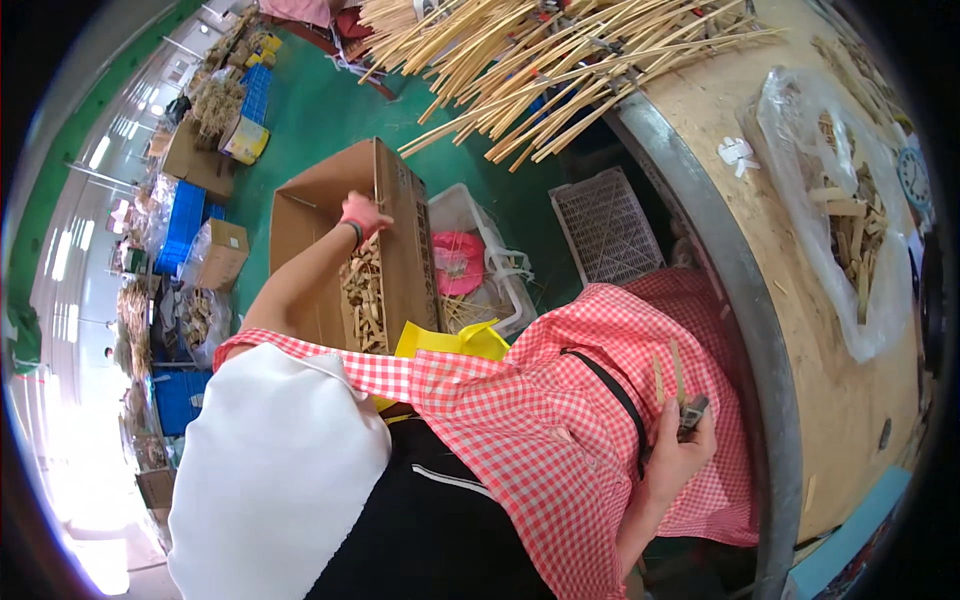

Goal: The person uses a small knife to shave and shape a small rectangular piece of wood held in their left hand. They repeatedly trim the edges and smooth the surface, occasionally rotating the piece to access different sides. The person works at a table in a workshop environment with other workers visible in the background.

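Two slender tan wooden strips (679,372) and a small dark-grey object (692,411) are held in the right hand (680,448). Short tan wooden pieces (364,300) lie heaped in the open brown cardboard box (402,250).

I see room for my left hand (366,216) through the box's (405,250) open top — its tall side blocks the way to the tub (521,305). Long sticks (560,85) poke past the table (830,425) up ahead — and its edge blocks my right hand's (688,440) right side.
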Available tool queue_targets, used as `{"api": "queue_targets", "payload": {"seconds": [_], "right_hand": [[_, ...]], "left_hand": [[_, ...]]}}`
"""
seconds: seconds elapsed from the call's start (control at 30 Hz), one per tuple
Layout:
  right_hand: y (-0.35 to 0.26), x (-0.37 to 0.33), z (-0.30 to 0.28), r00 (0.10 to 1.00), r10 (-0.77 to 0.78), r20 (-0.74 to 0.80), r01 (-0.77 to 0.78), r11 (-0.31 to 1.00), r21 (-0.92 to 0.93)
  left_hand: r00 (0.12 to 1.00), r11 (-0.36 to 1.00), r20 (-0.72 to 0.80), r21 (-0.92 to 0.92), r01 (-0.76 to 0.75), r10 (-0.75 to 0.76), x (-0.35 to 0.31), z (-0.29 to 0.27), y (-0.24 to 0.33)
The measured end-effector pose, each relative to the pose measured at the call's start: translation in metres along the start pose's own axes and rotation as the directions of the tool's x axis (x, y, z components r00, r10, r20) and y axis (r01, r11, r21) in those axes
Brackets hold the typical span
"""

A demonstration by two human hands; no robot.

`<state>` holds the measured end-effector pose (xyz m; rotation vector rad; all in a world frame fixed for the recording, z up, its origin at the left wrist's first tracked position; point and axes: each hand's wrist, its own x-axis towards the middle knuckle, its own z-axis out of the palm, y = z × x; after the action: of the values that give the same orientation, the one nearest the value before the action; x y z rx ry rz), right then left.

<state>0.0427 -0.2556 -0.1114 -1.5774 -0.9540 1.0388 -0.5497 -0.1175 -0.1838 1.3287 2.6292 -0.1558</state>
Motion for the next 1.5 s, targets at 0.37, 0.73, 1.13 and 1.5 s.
{"api": "queue_targets", "payload": {"seconds": [0.37, 0.73, 1.13, 1.5], "right_hand": [[-0.003, 0.001, 0.003, 1.0, 0.023, -0.016, -0.024, 0.998, -0.064], [-0.006, 0.006, 0.012, 0.994, -0.084, 0.074, 0.099, 0.968, -0.23], [-0.007, 0.005, 0.017, 0.997, 0.028, 0.071, -0.01, 0.97, -0.244], [-0.007, 0.014, 0.029, 0.993, 0.015, 0.119, 0.015, 0.97, -0.245]], "left_hand": [[0.778, 0.616, 0.489, 0.487, -0.619, 0.395, -0.011, 0.03, -0.009], [0.999, 0.997, -0.018, 0.077, -0.029, 0.031, 0.033, -0.032, -0.046], [0.99, 0.974, 0.032, 0.187, 0.131, -0.139, 0.009, -0.026, -0.098], [0.887, 0.887, 0.05, 0.087, 0.454, -0.459, -0.06, 0.016, -0.257]]}}
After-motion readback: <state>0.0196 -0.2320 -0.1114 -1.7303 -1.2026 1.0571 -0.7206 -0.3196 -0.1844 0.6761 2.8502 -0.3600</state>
